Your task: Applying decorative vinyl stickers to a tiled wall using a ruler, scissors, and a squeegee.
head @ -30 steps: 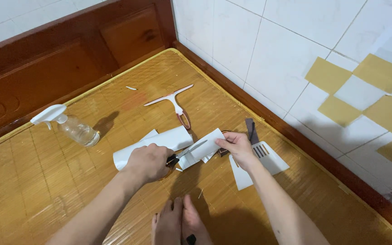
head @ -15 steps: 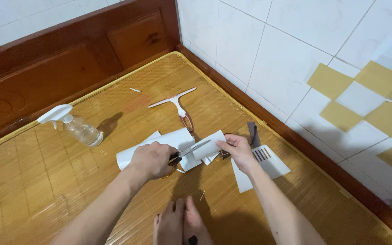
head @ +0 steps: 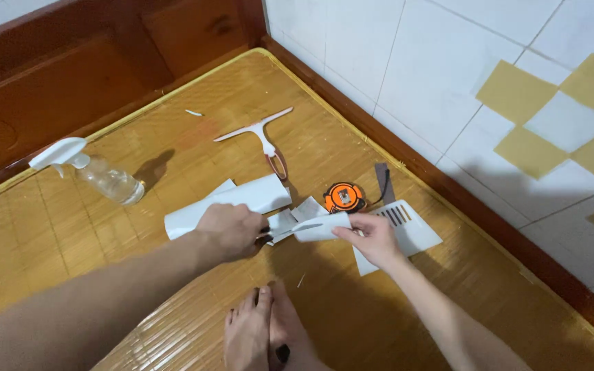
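Left hand (head: pixel 232 230): closed in a fist, knuckles up, gripping a dark-handled cutting tool (head: pixel 280 235). Only the end of the handle and a thin pale blade show past the fingers; whether it is a knife or scissors cannot be told. The tool points toward the right hand, long axis roughly left-right, tip slightly raised, meeting the near edge of the small white sheet (head: pixel 321 227).

Right hand (head: pixel 372 237): thumb and fingers pinched together on the right end of that small white sheet, holding it just above the bamboo mat (head: pixel 139 288). The sheet is a narrow strip, long axis left-right, spanning the gap between the two hands.

Just behind the left hand: a larger white sheet, loosely rolled (head: pixel 232 203), lying on the mat, long axis running from lower left to upper right. Small white offcuts (head: pixel 307 207) lie between it and the held strip.

Just beyond the right hand: an orange and black tape measure (head: pixel 344 196), and beside it a white sheet with dark printed bars (head: pixel 407 230), flat on the mat, partly under the right hand.

Farther out: a white window squeegee (head: pixel 261 134), blade toward the wall; a clear spray bottle with white trigger (head: pixel 97 175), lying on its side well to the left.

Near edge: the person's bare feet (head: pixel 262 336), together on the mat. White tiled wall (head: pixel 414 62) to the right.
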